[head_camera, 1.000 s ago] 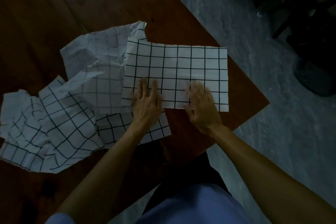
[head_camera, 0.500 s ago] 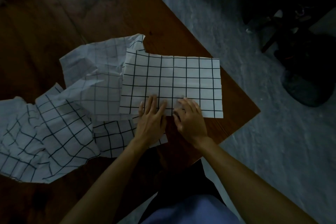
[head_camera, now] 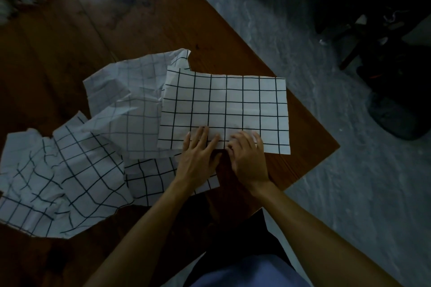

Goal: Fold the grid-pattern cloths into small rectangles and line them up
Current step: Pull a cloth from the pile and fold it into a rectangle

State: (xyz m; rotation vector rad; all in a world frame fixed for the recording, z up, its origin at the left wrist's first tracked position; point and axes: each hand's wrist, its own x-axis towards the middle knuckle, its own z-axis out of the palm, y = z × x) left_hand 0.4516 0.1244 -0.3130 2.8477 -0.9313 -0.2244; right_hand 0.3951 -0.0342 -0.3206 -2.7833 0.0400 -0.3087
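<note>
Now your hands have slid together: left hand (head_camera: 198,157) flat, right hand (head_camera: 248,158) curling at the folded cloth (head_camera: 225,109)'s near edge on the table (head_camera: 144,7), ready for another fold.

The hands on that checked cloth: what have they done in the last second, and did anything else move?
Both hands slid toward each other along the near edge of the flat cloth. The left hand lies flat with straight fingers; the right hand has curled its fingers at the edge, perhaps starting to lift it. The crumpled cloths and the table stayed as they were.
</note>
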